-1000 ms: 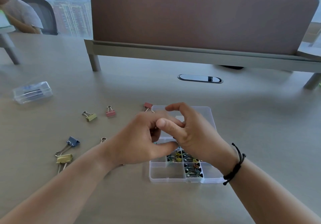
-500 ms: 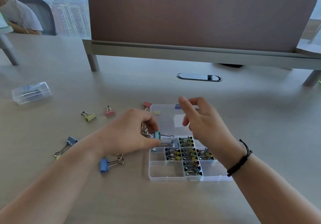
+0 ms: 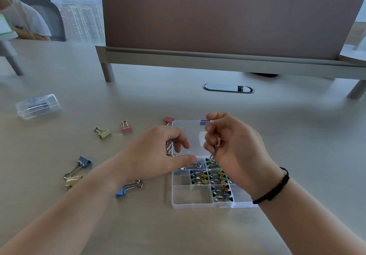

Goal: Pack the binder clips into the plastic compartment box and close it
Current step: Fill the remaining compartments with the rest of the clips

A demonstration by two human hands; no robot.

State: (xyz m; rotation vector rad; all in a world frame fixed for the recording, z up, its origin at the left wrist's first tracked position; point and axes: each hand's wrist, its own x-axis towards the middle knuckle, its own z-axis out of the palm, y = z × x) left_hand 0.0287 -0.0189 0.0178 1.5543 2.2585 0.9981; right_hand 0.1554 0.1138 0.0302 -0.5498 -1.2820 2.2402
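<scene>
The clear plastic compartment box [image 3: 191, 196] lies open on the desk, its lid [image 3: 193, 136] flat behind it. Several middle compartments hold small binder clips [image 3: 216, 177]. My left hand [image 3: 156, 155] hovers at the box's back left corner with relaxed fingers, its thumb just above a clip [image 3: 196, 164] lying in the back left compartment. My right hand [image 3: 235, 148] is over the box's back right part, fingers curled round the wire handles of a binder clip [image 3: 214, 151]. Loose clips lie left of the box: yellow [image 3: 103, 133], pink [image 3: 126, 128], pink [image 3: 168, 119], blue [image 3: 84, 160], yellow [image 3: 72, 180], blue [image 3: 126, 189].
A small clear plastic case [image 3: 37, 106] sits at the far left of the desk. A brown divider panel [image 3: 227, 21] on legs runs across the back, with an oval cable port [image 3: 227, 88] before it. A seated person [image 3: 21, 23] is at the far left.
My left hand brought a teal clip to the back left compartment and let go of it. My right hand's fingers curled in and dropped closer to the box.
</scene>
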